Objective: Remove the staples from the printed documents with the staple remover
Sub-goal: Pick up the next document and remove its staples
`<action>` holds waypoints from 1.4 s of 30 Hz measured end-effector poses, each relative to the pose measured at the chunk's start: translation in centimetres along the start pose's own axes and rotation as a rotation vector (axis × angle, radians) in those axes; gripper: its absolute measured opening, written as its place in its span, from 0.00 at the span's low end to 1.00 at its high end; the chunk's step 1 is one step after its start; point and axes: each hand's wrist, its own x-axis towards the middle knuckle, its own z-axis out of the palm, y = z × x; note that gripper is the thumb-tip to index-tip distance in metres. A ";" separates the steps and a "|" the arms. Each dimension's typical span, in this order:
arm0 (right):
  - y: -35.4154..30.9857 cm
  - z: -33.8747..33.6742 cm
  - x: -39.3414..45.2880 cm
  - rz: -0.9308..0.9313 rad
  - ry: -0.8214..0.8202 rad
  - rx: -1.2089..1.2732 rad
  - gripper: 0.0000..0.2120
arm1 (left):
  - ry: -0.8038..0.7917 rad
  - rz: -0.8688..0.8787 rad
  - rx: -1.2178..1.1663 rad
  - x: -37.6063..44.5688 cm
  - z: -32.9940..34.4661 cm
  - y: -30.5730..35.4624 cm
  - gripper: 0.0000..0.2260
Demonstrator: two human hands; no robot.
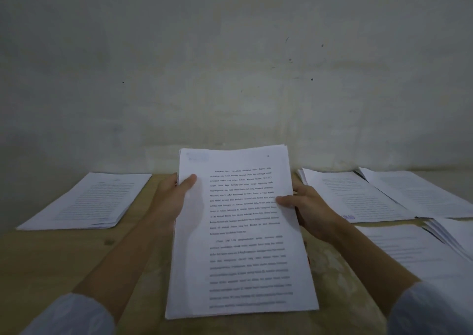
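Two-hand grip (169,199) on one document (243,232)

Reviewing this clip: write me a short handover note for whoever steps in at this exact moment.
Left hand and right hand each grip a side edge of the held document, raised above the wooden table.
One paper stack lies at left; several more documents overlap at right.
No staple remover is in view, and no staple can be made out on the held pages.
Done: cannot tell. Left: find the remover, then check every stack.
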 end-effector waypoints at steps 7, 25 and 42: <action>0.3 0.8 -1.3 -0.027 0.085 -0.213 0.17 | 0.028 0.079 0.062 -1.5 0.1 -1.5 0.05; -4.0 8.5 0.8 -0.520 0.185 -1.222 0.19 | -0.101 0.132 0.011 -4.0 1.1 -1.7 0.08; -3.0 3.8 0.8 -0.388 0.397 -1.101 0.13 | 0.093 0.100 0.057 -2.8 -0.3 -1.1 0.08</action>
